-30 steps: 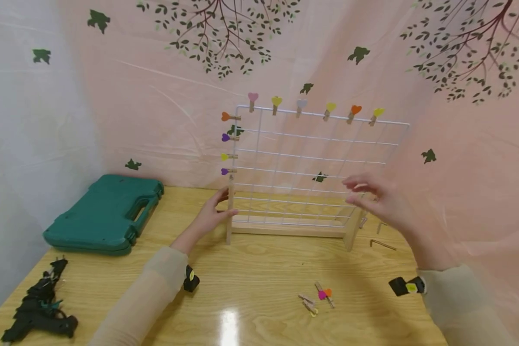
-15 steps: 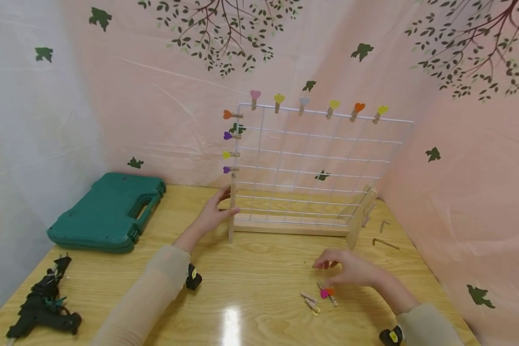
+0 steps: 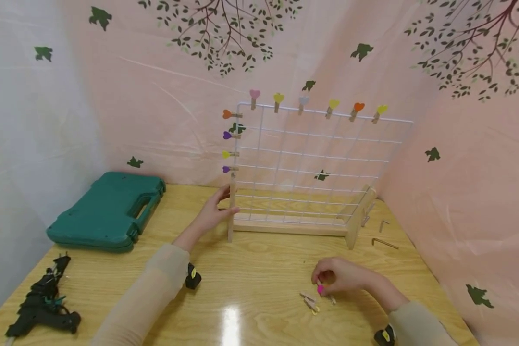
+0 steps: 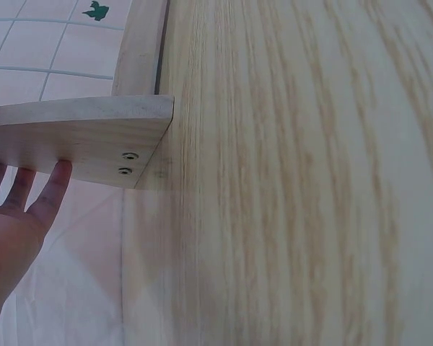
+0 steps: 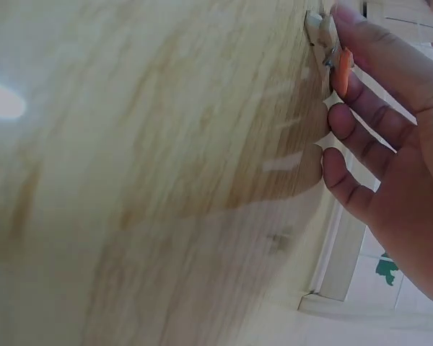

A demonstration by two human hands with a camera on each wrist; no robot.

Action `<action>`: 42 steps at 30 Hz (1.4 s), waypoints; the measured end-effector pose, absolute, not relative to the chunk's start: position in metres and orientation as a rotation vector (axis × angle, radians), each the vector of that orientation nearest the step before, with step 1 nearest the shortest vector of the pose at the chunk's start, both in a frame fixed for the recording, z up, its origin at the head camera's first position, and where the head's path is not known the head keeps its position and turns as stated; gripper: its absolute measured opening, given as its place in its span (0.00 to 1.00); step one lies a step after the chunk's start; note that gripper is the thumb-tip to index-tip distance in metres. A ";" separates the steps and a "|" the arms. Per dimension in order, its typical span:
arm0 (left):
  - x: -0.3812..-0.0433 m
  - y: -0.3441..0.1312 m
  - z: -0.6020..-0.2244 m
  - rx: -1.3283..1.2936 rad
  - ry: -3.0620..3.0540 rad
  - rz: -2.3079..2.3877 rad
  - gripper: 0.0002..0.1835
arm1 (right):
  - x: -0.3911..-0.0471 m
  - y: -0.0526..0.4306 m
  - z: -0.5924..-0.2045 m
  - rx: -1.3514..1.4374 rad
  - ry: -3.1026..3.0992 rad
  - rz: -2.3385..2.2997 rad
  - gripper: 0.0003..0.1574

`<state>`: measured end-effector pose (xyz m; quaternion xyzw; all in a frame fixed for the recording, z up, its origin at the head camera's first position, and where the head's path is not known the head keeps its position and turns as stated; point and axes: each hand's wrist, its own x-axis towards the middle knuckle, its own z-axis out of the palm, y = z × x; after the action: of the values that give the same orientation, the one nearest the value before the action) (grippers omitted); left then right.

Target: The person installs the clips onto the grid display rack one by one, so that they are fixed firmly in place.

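Observation:
A white wire grid rack on a wooden base (image 3: 290,230) stands upright on the table. My left hand (image 3: 209,214) grips its left wooden upright (image 4: 72,137), thumb on one face and fingers on the other. Heart clothespins line the grid's top edge, such as an orange one (image 3: 359,106), and its left edge, such as a purple one (image 3: 227,135). At the front right, my right hand (image 3: 343,275) pinches an orange-heart clothespin (image 5: 345,72) between thumb and index finger, low at the tabletop. A magenta heart (image 3: 320,290) shows by its fingertips; loose clothespins (image 3: 310,302) lie just left.
A green plastic case (image 3: 108,211) lies at the left. In front of it is a black glue gun (image 3: 43,307) with its cord bundled. Hex keys (image 3: 385,243) lie right of the rack, near the table's right edge. A printed curtain hangs behind.
My right hand has come down from the rack's right side to the loose clothespins, and its fingers have closed on the orange-heart one. My left hand stays on the upright.

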<state>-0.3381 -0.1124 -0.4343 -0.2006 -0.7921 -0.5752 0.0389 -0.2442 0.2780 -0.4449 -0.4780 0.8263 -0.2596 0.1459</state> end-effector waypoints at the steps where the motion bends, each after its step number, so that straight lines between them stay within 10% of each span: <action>1: -0.338 -0.112 -0.435 -0.616 -2.431 -1.762 0.41 | -0.244 0.277 -0.445 -1.363 2.382 -0.753 0.10; 19: -0.319 -0.109 -0.409 -0.604 -2.455 -1.812 0.39 | -0.249 0.270 -0.435 -1.169 2.523 -0.853 0.07; 42: -0.337 -0.112 -0.433 -0.547 -2.468 -1.780 0.40 | -0.267 0.315 -0.198 -0.991 3.022 -1.742 0.13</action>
<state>-0.3365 -0.1117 -0.4334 -0.1767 -0.7980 -0.5756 0.0248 -0.2669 0.3154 -0.1976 -0.2654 0.8091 -0.4663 -0.2397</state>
